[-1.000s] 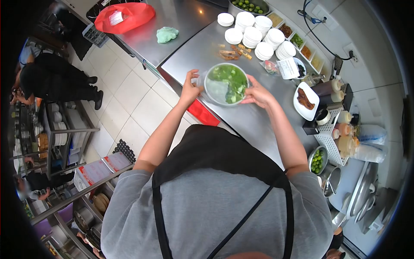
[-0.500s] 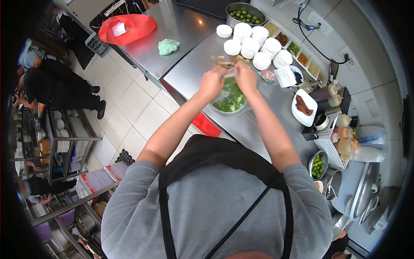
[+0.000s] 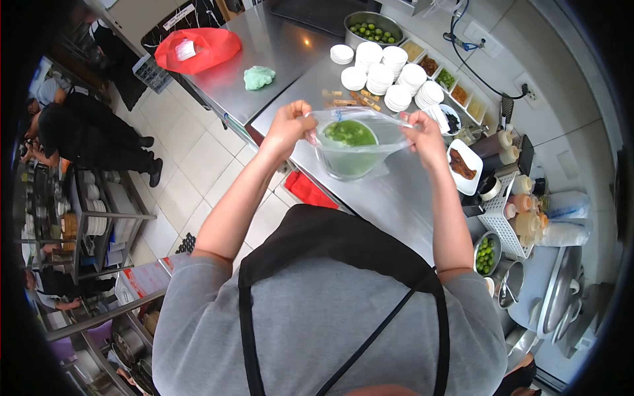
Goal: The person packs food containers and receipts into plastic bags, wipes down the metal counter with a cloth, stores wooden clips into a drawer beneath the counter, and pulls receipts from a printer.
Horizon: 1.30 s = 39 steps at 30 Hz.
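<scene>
A clear plastic bag [image 3: 391, 137] is stretched wide between my two hands above the steel counter. My left hand [image 3: 289, 129] pinches its left edge, and my right hand [image 3: 426, 140] pinches the right edge. Through the film I see a round clear bowl of green leafy food [image 3: 350, 134]; whether it sits inside the bag or beneath it I cannot tell. Just beyond the bag lie several wooden clothespins [image 3: 343, 103].
Stacks of small white dishes [image 3: 380, 79] stand behind the bag. To the right are a white plate of browned food [image 3: 462, 163], a basket of sauce bottles [image 3: 503, 208] and a bowl of green citrus [image 3: 487, 254]. A red bag [image 3: 198, 49] lies at the far left.
My hands were close together over the bowl, fingers on gathered plastic. Now they are far apart, the left moved left and the right moved right, with the bag spread between them.
</scene>
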Each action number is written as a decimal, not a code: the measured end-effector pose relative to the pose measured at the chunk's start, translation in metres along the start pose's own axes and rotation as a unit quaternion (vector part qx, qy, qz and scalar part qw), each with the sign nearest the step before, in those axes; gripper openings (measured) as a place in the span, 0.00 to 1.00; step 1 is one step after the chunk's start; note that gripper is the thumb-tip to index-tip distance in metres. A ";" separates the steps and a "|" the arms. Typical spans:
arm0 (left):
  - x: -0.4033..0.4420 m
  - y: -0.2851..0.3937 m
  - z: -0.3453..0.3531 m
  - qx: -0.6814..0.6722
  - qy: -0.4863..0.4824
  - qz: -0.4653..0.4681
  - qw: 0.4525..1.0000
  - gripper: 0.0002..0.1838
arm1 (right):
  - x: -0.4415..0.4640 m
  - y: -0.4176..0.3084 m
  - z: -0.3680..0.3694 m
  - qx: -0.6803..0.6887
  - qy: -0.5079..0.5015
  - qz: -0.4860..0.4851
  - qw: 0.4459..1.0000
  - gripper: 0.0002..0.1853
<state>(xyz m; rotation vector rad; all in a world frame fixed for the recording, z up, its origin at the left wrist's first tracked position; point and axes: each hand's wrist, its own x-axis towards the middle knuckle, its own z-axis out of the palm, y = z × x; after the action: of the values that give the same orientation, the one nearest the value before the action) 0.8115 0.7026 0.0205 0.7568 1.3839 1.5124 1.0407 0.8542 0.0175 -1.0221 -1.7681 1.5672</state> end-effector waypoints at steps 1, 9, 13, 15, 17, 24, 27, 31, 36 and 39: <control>0.004 0.009 0.000 0.003 -0.002 0.005 1.000 0.07 | 0.004 -0.013 -0.005 0.002 0.002 -0.006 1.000 0.08; -0.013 0.073 -0.004 0.167 0.014 0.129 0.977 0.06 | -0.021 -0.099 0.028 -0.287 0.069 -0.404 0.866 0.12; -0.020 0.072 -0.053 -0.038 -0.037 0.211 0.976 0.13 | -0.032 -0.095 0.074 -0.510 -0.158 -0.380 0.755 0.27; -0.013 0.026 -0.076 0.345 -0.027 0.233 0.909 0.48 | -0.012 -0.081 0.076 -0.516 -0.190 -0.314 0.774 0.23; 0.000 -0.045 -0.064 0.411 -0.133 0.155 0.888 0.63 | 0.021 -0.043 0.071 -0.385 -0.272 -0.242 0.848 0.14; 0.057 -0.149 0.044 0.256 -0.176 0.139 0.940 0.35 | -0.003 -0.036 0.109 -0.329 -0.235 -0.381 0.832 0.06; 0.072 -0.178 0.053 0.245 -0.019 0.233 0.941 0.14 | -0.012 -0.023 0.088 -0.274 -0.231 -0.332 0.872 0.08; 0.099 -0.203 0.057 0.149 0.082 0.268 0.948 0.09 | -0.031 0.032 0.042 -0.112 -0.047 -0.232 0.965 0.17; 0.045 -0.093 0.095 -0.208 0.120 -0.061 0.969 0.07 | -0.024 0.088 0.081 -0.269 0.025 -0.144 0.952 0.28; 0.033 -0.092 0.114 0.114 0.264 0.154 0.945 0.05 | 0.014 0.109 0.087 -0.501 -0.118 -0.099 0.852 0.25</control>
<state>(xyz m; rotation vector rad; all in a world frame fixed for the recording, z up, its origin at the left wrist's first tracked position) 0.9206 0.7743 -0.0534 0.7648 1.9340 1.9140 0.9807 0.8203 -0.1049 -1.0202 -2.8567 0.5696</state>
